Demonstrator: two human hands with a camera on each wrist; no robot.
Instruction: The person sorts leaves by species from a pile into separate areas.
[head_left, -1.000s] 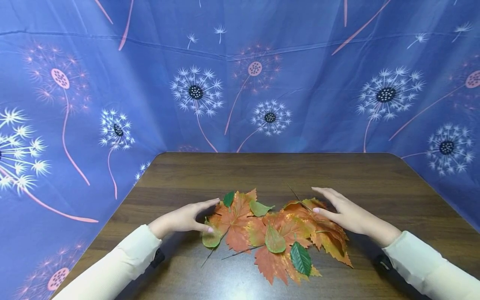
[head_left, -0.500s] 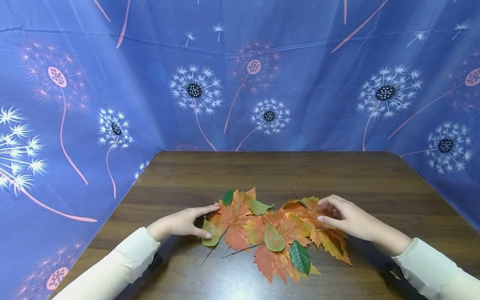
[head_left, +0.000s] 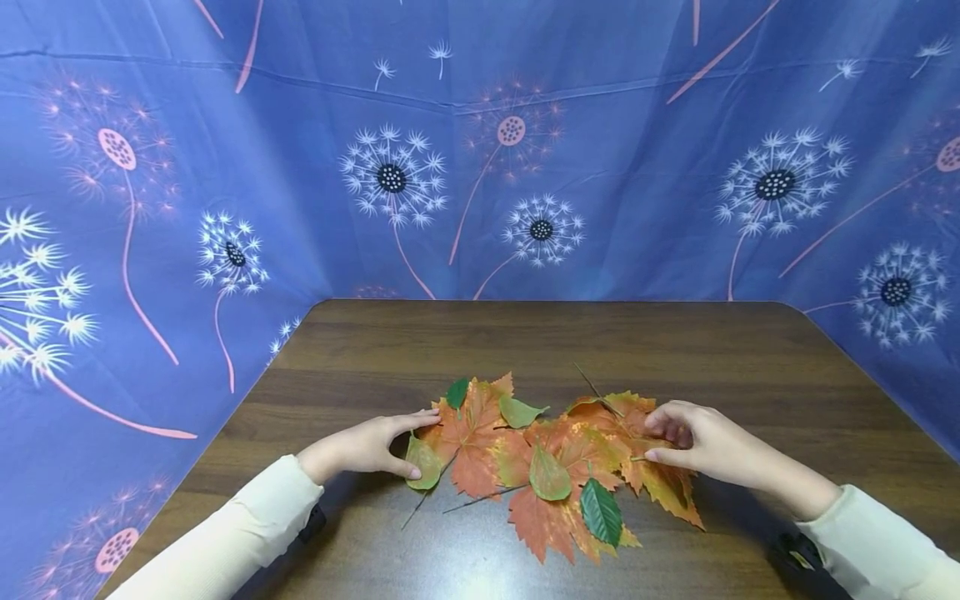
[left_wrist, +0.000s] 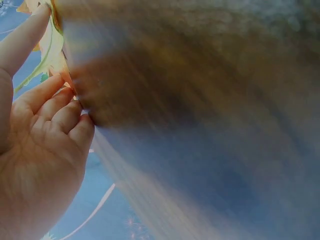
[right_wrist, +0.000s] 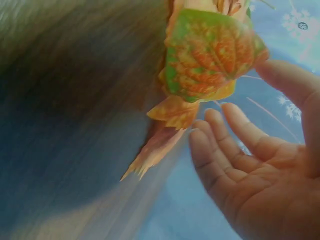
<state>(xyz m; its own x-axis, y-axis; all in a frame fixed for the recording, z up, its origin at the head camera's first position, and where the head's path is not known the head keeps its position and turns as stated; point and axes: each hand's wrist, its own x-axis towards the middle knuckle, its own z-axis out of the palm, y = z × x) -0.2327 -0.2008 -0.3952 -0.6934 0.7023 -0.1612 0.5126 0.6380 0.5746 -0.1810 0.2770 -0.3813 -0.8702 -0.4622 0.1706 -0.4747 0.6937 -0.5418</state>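
Note:
Several orange artificial maple leaves point(head_left: 477, 433) lie overlapped across the table in the head view. At their left end my left hand point(head_left: 363, 446) reaches in with spread fingers, its thumb touching a small yellow-green leaf point(head_left: 426, 460). My right hand point(head_left: 723, 447) is at the right-hand orange leaf point(head_left: 663, 483), fingers loosely bent and apart from the thumb. In the right wrist view, the thumb meets the tip of a green-edged orange leaf point(right_wrist: 215, 55); the fingers sit below it, not closed round it. The left wrist view shows the left fingertips at the tabletop.
A dark green leaf point(head_left: 601, 512), a rounded green leaf point(head_left: 550, 475) and a light green leaf point(head_left: 519, 412) lie on the pile. Thin stems stick out onto the wooden table point(head_left: 555, 342). A blue dandelion-print cloth point(head_left: 630, 192) hangs behind.
My right hand has moved slightly right and lower, and its fingers have gone from straight to bent. My left hand has barely shifted. The leaves lie much as before.

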